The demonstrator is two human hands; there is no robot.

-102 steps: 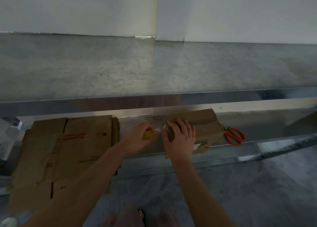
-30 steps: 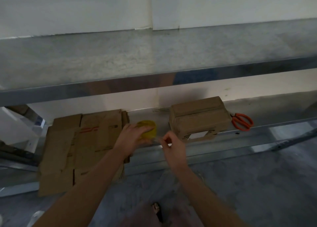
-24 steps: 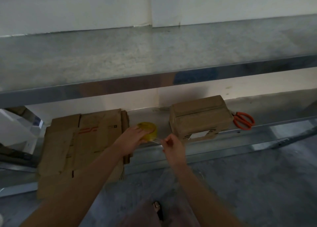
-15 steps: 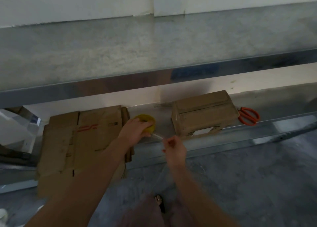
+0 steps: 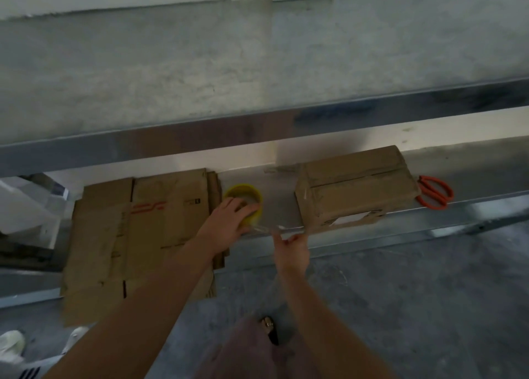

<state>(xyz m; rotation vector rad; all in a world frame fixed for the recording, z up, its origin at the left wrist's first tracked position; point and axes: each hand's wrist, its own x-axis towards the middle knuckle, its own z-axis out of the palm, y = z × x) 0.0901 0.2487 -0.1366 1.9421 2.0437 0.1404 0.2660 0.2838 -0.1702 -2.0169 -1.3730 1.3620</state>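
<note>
Head view | left hand (image 5: 229,221), fingers curled over tape roll (image 5: 243,195), now presses it on shelf (image 5: 279,207) left of box (image 5: 355,189) | right hand (image 5: 293,250) is off box now, fingers pinch strip (image 5: 262,229) pulled from roll | likely next: tear strip free
</note>
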